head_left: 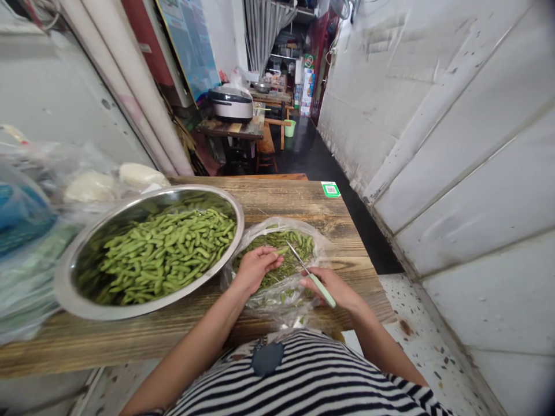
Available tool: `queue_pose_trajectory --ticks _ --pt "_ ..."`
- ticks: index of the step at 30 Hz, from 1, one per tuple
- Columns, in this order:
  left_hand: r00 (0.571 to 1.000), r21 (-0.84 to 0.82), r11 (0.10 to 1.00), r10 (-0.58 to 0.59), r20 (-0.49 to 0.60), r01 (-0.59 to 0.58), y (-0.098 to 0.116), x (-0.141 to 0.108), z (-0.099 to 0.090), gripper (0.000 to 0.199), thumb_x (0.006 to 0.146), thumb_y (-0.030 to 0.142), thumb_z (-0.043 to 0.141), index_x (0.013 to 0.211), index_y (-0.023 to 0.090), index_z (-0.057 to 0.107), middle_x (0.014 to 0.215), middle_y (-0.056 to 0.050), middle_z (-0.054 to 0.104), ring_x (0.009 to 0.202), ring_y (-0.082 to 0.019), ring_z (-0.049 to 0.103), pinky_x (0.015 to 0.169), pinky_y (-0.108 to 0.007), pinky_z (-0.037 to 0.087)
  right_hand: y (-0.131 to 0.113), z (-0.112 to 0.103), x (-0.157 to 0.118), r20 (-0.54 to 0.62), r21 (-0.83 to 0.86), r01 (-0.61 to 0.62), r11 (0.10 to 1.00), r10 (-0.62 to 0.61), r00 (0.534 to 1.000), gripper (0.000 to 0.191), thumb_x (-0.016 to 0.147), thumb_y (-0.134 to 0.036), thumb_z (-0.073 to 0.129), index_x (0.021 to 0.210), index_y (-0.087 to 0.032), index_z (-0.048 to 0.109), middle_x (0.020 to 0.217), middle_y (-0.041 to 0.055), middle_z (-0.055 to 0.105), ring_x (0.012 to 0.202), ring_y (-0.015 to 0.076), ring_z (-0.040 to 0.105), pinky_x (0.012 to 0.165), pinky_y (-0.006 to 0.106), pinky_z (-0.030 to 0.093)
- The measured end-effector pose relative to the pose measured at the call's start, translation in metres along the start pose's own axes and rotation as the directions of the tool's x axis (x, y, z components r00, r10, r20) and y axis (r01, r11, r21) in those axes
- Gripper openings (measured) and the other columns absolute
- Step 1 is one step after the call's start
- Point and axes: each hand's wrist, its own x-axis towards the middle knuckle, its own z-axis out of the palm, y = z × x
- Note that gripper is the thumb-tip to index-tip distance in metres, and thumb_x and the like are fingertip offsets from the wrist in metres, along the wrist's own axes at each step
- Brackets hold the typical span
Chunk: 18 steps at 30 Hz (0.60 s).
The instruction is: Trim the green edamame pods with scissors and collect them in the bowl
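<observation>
My left hand [253, 270] pinches a green edamame pod [281, 252] between thumb and fingers. In my right hand [335, 284] are scissors [322, 290] with a pale green handle, their narrow metal blades pointing up and left, tips close to the pod. Both hands are over an opened clear plastic bag [323, 242] that holds more pods and loose trimmings. To the left, a large oval-looking steel basin [69, 294] contains a big heap of edamame pods [169, 251]. Whether the blades touch the pod, I cannot tell.
The wooden table [355, 260] carries a green QR-code card [330, 189] at its far right corner. Clear plastic bags [30, 277] crowd the left side, with whitish packets [141, 175] behind the basin. Farther back, a rice cooker [232, 104] stands on another table. A white wall [433, 144] runs along the right.
</observation>
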Motion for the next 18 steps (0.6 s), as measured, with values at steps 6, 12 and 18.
queue_pose_trajectory --ticks 6,12,18 --pt "1.000 -0.052 0.998 -0.021 0.019 0.022 0.001 0.000 -0.001 0.007 0.071 0.005 0.068 0.077 0.007 0.066 0.065 -0.006 0.069 0.058 -0.010 0.064 0.056 -0.017 0.052 0.002 0.003 0.002 0.015 0.081 -0.034 0.996 0.033 0.999 0.041 0.079 -0.055 0.058 0.082 -0.014 0.061 0.048 -0.0056 0.042 0.045 0.0087 0.038 0.044 0.020 0.032" --pt "0.996 -0.273 0.958 -0.094 0.003 0.092 0.002 0.004 0.002 0.007 0.075 0.002 0.063 0.077 0.007 0.067 0.064 -0.004 0.066 0.058 -0.006 0.061 0.055 -0.012 0.050 0.008 0.016 0.008 -0.068 0.089 -0.046 0.995 0.053 0.996 0.041 0.077 -0.056 0.059 0.074 -0.015 0.060 0.045 -0.0057 0.039 0.044 0.0092 0.038 0.044 0.020 0.029" --pt "0.990 -0.082 0.987 0.141 -0.010 -0.141 -0.004 0.005 -0.003 0.027 0.072 0.021 0.070 0.097 0.011 0.064 0.082 -0.005 0.069 0.058 -0.008 0.061 0.048 -0.015 0.047 0.013 0.010 0.009 -0.063 -0.053 0.040 0.998 -0.043 0.997 0.038 0.079 -0.049 0.060 0.094 -0.014 0.065 0.068 0.0008 0.058 0.062 0.0137 0.051 0.059 0.023 0.040"
